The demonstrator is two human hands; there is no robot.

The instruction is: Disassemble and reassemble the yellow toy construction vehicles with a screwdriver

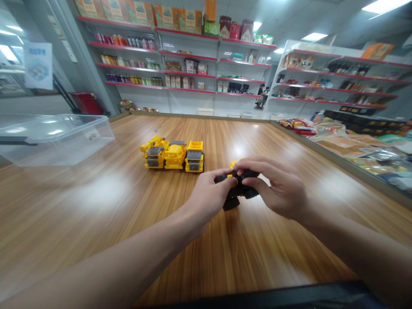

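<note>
no text legible; white sign (pixel 38 77), bin label (pixel 92 134), top-shelf boxes (pixel 166 18) all too blurred

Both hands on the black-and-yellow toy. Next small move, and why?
Probably have the left hand and right hand tip the black-and-yellow toy wheels-down: both pinch it with what looks like its black underside showing, whereas the three yellow toy trucks stand wheels-down on the table.

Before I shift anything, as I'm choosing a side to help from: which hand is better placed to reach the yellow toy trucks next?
Probably the left hand: it is nearer the yellow toy trucks, while the right hand is farther off, though both hold the black-wheeled toy.
</note>
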